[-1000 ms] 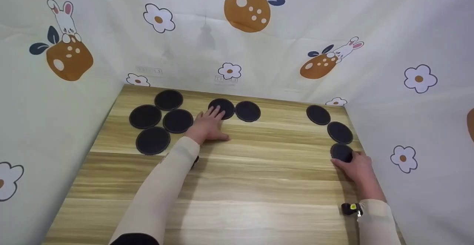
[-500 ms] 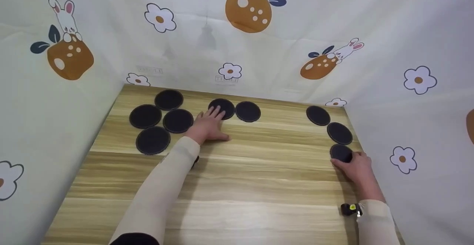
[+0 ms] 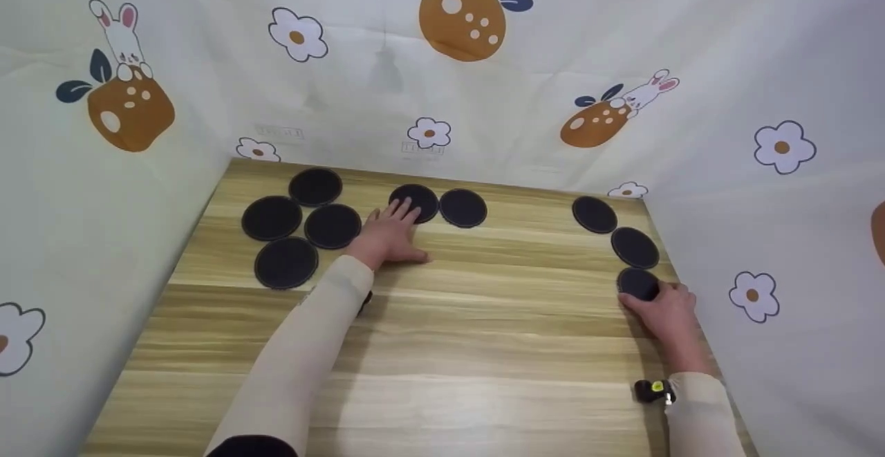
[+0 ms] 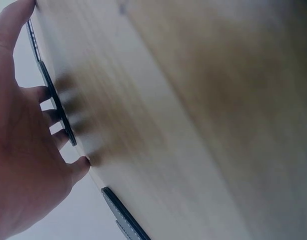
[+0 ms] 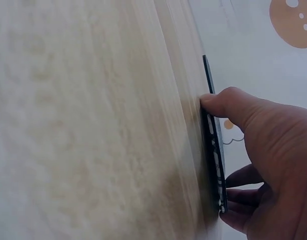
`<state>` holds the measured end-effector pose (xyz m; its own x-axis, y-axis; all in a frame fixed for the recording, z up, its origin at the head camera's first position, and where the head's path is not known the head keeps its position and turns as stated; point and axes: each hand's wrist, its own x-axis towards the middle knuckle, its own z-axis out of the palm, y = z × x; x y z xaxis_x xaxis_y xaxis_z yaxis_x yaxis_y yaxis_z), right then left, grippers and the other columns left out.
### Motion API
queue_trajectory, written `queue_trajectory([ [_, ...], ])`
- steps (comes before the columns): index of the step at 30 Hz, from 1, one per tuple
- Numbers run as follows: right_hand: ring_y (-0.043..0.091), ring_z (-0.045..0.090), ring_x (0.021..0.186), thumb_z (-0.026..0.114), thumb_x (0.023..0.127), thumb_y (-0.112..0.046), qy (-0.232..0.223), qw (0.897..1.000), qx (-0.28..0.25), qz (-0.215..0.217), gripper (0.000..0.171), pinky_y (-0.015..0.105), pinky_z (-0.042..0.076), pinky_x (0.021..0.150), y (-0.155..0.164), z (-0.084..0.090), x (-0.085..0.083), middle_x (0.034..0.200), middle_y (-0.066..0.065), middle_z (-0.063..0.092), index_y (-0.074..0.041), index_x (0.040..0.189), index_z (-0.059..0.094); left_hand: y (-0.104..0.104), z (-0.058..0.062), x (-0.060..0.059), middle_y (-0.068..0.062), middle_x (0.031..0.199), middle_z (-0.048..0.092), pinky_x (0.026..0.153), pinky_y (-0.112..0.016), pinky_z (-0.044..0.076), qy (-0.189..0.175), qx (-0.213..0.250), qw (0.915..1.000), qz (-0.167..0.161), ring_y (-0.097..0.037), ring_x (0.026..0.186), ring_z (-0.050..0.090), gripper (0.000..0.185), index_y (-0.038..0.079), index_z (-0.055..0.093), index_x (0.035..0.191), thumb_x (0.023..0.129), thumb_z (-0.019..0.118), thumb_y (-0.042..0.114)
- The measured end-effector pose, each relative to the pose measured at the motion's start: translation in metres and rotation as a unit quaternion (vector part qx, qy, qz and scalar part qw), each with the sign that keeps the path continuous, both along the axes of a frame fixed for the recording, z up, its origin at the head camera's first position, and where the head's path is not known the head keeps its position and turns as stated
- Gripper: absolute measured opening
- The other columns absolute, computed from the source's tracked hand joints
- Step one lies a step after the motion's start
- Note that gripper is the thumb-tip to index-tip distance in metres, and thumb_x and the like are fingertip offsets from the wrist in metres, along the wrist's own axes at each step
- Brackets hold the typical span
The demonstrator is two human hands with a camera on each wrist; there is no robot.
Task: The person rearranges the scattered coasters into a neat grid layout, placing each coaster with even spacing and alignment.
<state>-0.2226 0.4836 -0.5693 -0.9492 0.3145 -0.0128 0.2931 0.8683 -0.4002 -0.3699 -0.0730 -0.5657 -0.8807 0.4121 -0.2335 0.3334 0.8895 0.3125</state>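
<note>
Spread fingers of my left hand (image 3: 387, 239) rest on a round black coaster (image 3: 415, 191) near the table's back edge. In the left wrist view, the fingertips meet that coaster's thin edge (image 4: 57, 102), and the thumb is held apart. At the right side, my right hand (image 3: 667, 315) grips another black coaster (image 3: 637, 283) by its near part, thumb on the left and fingers on the right. The right wrist view shows this held coaster (image 5: 216, 155) edge-on, between the thumb and curled fingers. Two more coasters, a middle one (image 3: 635, 247) and a farther one (image 3: 594, 214), continue in a line behind it.
Another coaster (image 3: 462, 208) lies right beside the one under my left hand. Several coasters, including one (image 3: 285, 263), form a cluster at the back left. The wood-grain table (image 3: 484, 346) is enclosed by a patterned white cloth (image 3: 525, 125) behind and at both sides.
</note>
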Motion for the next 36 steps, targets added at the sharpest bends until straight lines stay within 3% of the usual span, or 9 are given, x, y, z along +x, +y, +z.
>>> queue_trajectory([
  [5,0.061,0.039,0.132,0.085,0.092,-0.057,0.01,1.0,0.0,-0.003,0.103,0.075,0.042,0.108,-0.002,-0.001,0.0,0.142,0.047,0.044,0.026,0.144,0.052,0.001,-0.003,-0.005,-0.009,0.186,0.002,0.134,-0.066,0.009,-0.009,-0.011,0.9999,-0.001,-0.035,0.171,0.0,0.121,0.017,0.018,0.179,0.09,0.074,0.077],
  [12,0.06,0.039,0.132,0.086,0.091,-0.058,0.015,1.0,-0.001,0.0,0.105,0.074,0.041,0.109,-0.007,0.002,-0.005,0.142,0.047,0.044,0.024,0.146,0.051,-0.001,0.005,0.003,-0.012,0.186,0.007,0.133,-0.067,0.012,0.012,-0.008,0.9999,-0.006,-0.037,0.171,0.005,0.118,0.015,0.022,0.178,0.091,0.073,0.076],
  [22,0.062,0.045,0.129,0.086,0.092,-0.051,0.043,0.998,0.019,0.044,0.098,0.069,0.035,0.112,-0.022,0.005,-0.018,0.136,0.048,0.054,0.026,0.143,0.053,0.0,0.007,0.006,-0.013,0.186,0.009,0.133,-0.067,0.013,0.013,0.0,0.9999,-0.006,-0.038,0.171,0.006,0.116,0.014,0.024,0.178,0.092,0.074,0.073],
  [31,0.062,0.043,0.137,0.087,0.092,-0.047,0.055,0.996,-0.017,0.069,0.099,0.068,0.035,0.119,-0.039,0.004,-0.03,0.144,0.05,0.048,0.028,0.145,0.049,0.0,0.009,0.005,-0.014,0.186,0.009,0.133,-0.068,0.011,-0.003,0.01,0.9999,-0.009,-0.037,0.171,0.005,0.117,0.012,0.024,0.177,0.092,0.076,0.073],
  [36,0.062,0.039,0.142,0.088,0.093,-0.046,0.051,0.995,-0.024,0.079,0.101,0.069,0.033,0.122,-0.05,0.005,-0.037,0.149,0.049,0.043,0.028,0.148,0.047,-0.002,0.004,0.003,-0.014,0.186,0.01,0.133,-0.067,0.012,-0.001,0.02,0.9998,-0.008,-0.038,0.171,0.006,0.118,0.012,0.025,0.177,0.091,0.076,0.075],
])
